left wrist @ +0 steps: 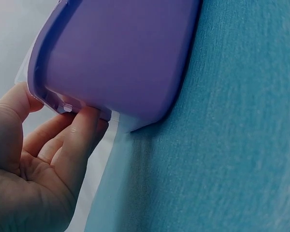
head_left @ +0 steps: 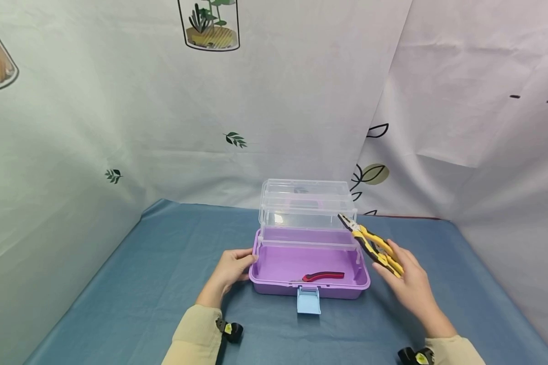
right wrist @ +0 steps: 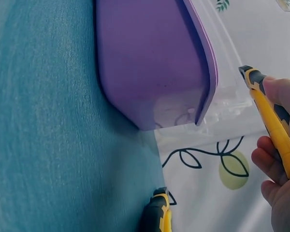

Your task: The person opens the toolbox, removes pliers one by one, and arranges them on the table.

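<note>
Left hand (head_left: pixel 229 267) pinching, right hand (head_left: pixel 410 283) gripping — well apart

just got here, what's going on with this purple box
A person holds yellow-and-black pliers in the right hand, raised by the right end of the open purple box, while the left hand grips the box's left rim. A red-and-black handled tool lies inside. The clear lid stands open at the back, and the blue latch sticks out in front.
</note>
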